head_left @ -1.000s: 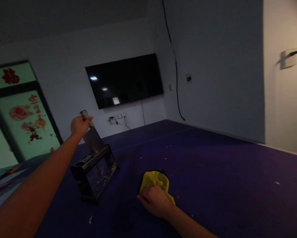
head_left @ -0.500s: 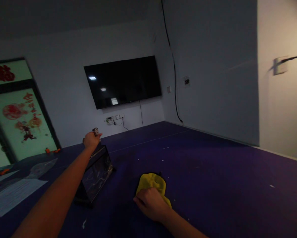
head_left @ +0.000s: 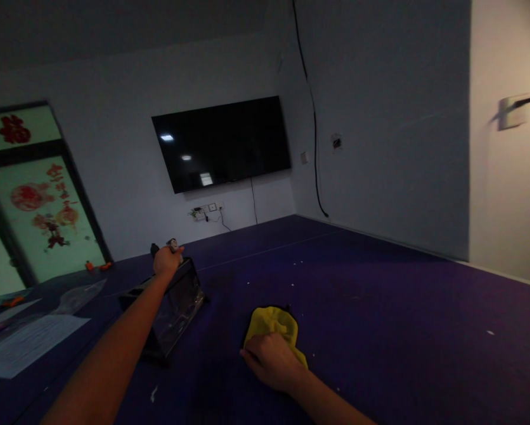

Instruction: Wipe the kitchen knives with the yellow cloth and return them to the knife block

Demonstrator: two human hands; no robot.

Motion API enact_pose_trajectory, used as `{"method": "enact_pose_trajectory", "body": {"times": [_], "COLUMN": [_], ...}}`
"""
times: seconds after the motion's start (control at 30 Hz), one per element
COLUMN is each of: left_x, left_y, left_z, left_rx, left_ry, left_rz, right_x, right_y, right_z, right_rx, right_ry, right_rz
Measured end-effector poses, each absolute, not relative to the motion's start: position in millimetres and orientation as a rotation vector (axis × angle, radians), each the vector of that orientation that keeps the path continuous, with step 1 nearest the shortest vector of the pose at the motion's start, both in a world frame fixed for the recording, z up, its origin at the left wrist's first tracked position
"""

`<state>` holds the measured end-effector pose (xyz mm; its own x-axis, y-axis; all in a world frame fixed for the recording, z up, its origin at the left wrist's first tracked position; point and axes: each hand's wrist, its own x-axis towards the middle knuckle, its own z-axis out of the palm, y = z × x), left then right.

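My left hand (head_left: 166, 260) reaches forward, fingers closed around a small figurine (head_left: 173, 244) with a pale, dark-topped end poking out; a dark part shows on the hand's other side. Directly beneath it stands a black-framed box with clear panels (head_left: 179, 307), partly covered by my forearm. Whether the figurine touches the box top I cannot tell. Nearer to me, my right hand (head_left: 274, 360) is closed on a yellow cloth with a dark edge (head_left: 271, 319), which lies bunched on the purple tabletop (head_left: 380, 342).
Left of the box lie printed paper sheets (head_left: 35, 342), a clear plastic bag (head_left: 79, 297) and small orange items (head_left: 97, 267). White scraps (head_left: 153, 394) dot the tabletop. A black cable (head_left: 314, 130) hangs down the wall at the table's far side, near a mounted television (head_left: 225, 147).
My left hand has come down slightly toward the top of the box, still holding the figurine. The right hand stays on the yellow cloth. My view has shifted a little.
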<state>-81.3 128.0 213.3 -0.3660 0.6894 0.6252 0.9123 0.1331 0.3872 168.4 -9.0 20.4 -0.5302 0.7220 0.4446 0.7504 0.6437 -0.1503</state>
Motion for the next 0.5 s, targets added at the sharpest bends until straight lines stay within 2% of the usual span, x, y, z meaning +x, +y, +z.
{"method": "enact_pose_trajectory", "body": {"times": [0.27,0.5], "left_x": [-72,-97], "left_y": [99,89], "left_z": [210,215], "left_rx": [-1.287,-1.245], "left_ry": [-1.887,-1.989], "left_rz": [-1.397,-1.385], "right_x": [169,169], "right_y": [-10,-9], "right_z": [23,25], "right_rx": [-1.149,-1.138], "right_ry": [-2.404,-2.415], "right_rz": [-0.05,-0.011]}}
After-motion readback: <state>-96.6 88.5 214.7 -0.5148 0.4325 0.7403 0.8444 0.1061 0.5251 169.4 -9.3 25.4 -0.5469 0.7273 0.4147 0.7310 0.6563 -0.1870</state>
